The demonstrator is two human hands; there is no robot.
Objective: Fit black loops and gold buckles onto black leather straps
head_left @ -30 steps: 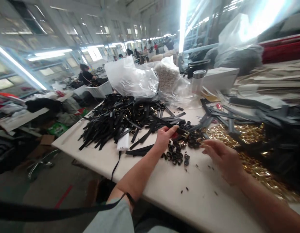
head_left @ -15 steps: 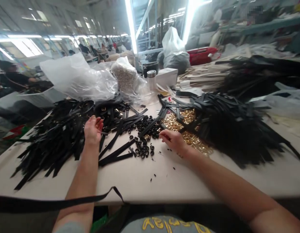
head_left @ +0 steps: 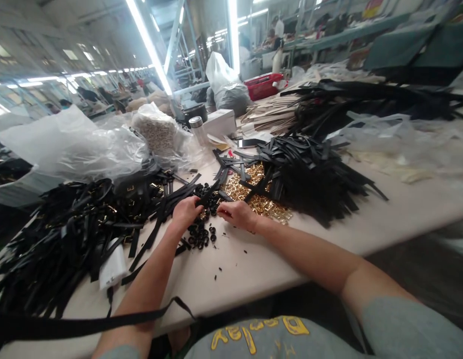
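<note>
Black gold-buckled straps [head_left: 76, 234] heap at nine o'clock, seemingly done; plain black straps [head_left: 306, 182] and loose gold metal buckles [head_left: 250, 180] remain near two; centrally, the left hand [head_left: 186, 212] holds one flat black strap [head_left: 209, 193], the right hand [head_left: 238, 215] pinches narrowly, contents unclear.

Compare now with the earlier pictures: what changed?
Left hand released its first strap by the left strap heap, then moved right to the black rings, apparently pinching another black strap. View turned right. Right hand stays beside the rings; gold buckles look unchanged.

Bright tube lights [head_left: 149, 47] slant above a hall, a blue-green workbench [head_left: 351, 33] beyond the pale table [head_left: 261, 264].
</note>
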